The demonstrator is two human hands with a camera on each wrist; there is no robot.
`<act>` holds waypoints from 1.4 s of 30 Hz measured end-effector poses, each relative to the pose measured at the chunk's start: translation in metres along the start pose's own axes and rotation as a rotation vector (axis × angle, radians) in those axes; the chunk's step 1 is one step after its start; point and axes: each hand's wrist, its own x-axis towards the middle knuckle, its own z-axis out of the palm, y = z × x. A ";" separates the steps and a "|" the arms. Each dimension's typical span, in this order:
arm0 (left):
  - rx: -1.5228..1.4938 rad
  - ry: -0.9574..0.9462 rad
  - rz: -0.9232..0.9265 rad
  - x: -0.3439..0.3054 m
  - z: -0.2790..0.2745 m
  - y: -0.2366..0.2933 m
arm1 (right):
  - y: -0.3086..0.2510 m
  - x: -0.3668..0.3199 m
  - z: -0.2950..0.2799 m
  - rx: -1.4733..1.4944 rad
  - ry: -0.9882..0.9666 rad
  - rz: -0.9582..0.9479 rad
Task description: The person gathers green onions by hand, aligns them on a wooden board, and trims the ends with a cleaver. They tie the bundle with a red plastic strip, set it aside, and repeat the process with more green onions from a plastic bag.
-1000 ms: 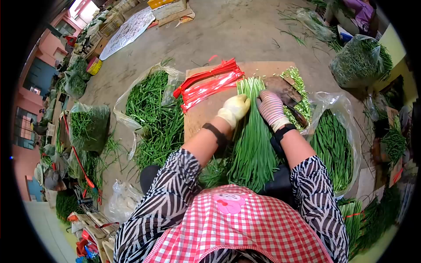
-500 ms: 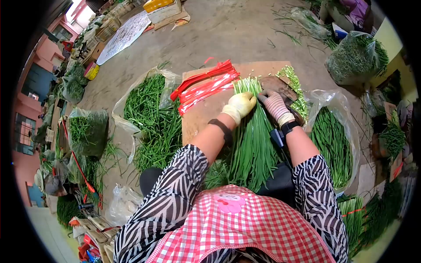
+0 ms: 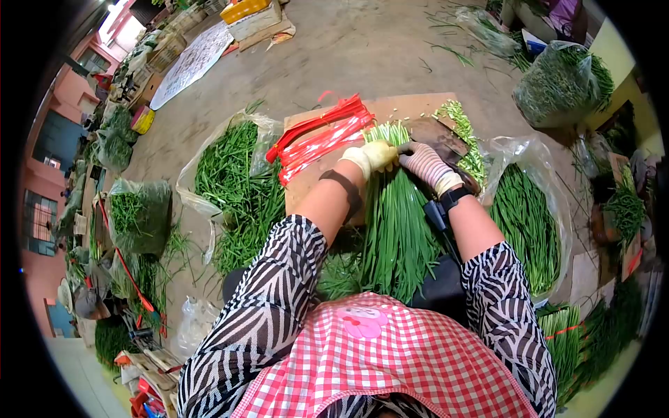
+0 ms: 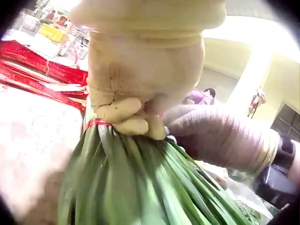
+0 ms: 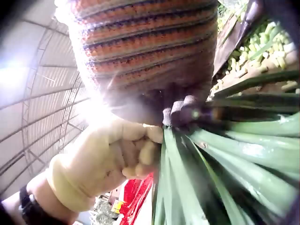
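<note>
A thick bunch of garlic chives [image 3: 401,230] lies over the board's near edge, pale cut stems away from the person and green leaves toward the apron. Round the stems runs a red plastic strip [image 4: 98,122], showing at the left side of the bunch. My left hand [image 3: 374,155], in a cream glove, is on top of the bunch with curled fingers [image 4: 131,125] pinching at the strip. Close against it, my right hand [image 3: 423,164], in a striped glove, has its fingertips [image 5: 177,111] bent in at the stems. The strip's ends are hidden between the hands.
Red strips [image 3: 324,132] lie piled on the board [image 3: 306,191]. A dark knife [image 3: 440,132] and chopped stem ends [image 3: 465,143] are at its right. Bags of chives stand left [image 3: 233,174] and right [image 3: 526,216]. Another person [image 3: 564,17] sits far right.
The left hand has moved in over the top of the bunch, and the right hand has turned inward, so their fingers now meet. The bunch stays in place while the view shifts slightly.
</note>
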 end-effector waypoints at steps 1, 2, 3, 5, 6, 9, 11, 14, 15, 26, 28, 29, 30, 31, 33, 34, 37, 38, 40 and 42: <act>-0.010 0.002 -0.009 0.001 -0.001 -0.001 | -0.006 -0.002 0.002 -0.029 0.036 0.038; 0.028 -0.006 -0.003 0.000 -0.001 0.001 | -0.008 -0.001 0.007 -0.058 0.071 0.075; -0.002 0.025 -0.016 -0.003 0.000 0.003 | -0.009 0.000 0.011 -0.087 0.105 0.112; -0.064 0.088 -0.042 -0.007 0.005 0.002 | -0.014 0.000 0.013 -0.127 0.121 0.101; -0.103 0.081 -0.055 -0.006 0.005 0.000 | -0.017 -0.002 0.010 -0.131 0.107 0.102; -0.149 0.140 -0.065 -0.019 0.008 0.007 | -0.017 0.000 0.005 -0.135 0.061 0.066; -0.208 0.139 -0.051 -0.008 0.009 -0.001 | -0.011 0.000 0.003 -0.141 0.034 -0.006; -0.296 0.099 -0.067 0.004 0.008 -0.009 | -0.002 0.002 0.002 -0.053 -0.001 -0.024; -0.291 0.083 -0.069 0.004 0.006 -0.010 | 0.000 0.002 0.002 -0.049 -0.006 -0.024; -0.194 0.050 -0.102 0.000 -0.001 0.005 | -0.001 0.001 0.006 -0.013 0.020 -0.075; -0.219 0.064 -0.120 0.000 0.000 0.006 | 0.002 0.002 0.007 -0.056 0.030 -0.076; -0.286 0.070 -0.111 0.000 0.001 0.003 | 0.005 0.003 0.008 -0.056 0.061 -0.045; -0.353 0.076 -0.102 -0.001 0.002 -0.001 | 0.007 0.004 0.009 -0.057 0.091 -0.014; -0.421 0.084 -0.092 -0.002 0.003 -0.004 | 0.010 0.005 0.008 -0.059 0.121 0.015; -0.412 0.106 -0.042 -0.007 0.006 -0.007 | 0.004 0.000 0.004 -0.076 0.135 0.010; -0.420 0.114 -0.008 -0.009 0.008 -0.009 | 0.000 0.000 0.002 -0.112 0.121 0.018; -0.406 0.116 0.016 -0.010 0.008 -0.010 | -0.009 0.000 0.004 -0.198 0.131 0.033; -0.396 0.114 0.010 -0.008 0.008 -0.011 | -0.011 -0.001 0.003 -0.214 0.143 0.028; -0.361 0.100 -0.006 -0.002 0.007 -0.012 | -0.016 -0.002 0.000 -0.313 0.140 -0.013; -0.335 0.099 -0.012 -0.006 0.005 -0.007 | -0.021 -0.004 -0.001 -0.374 0.153 -0.001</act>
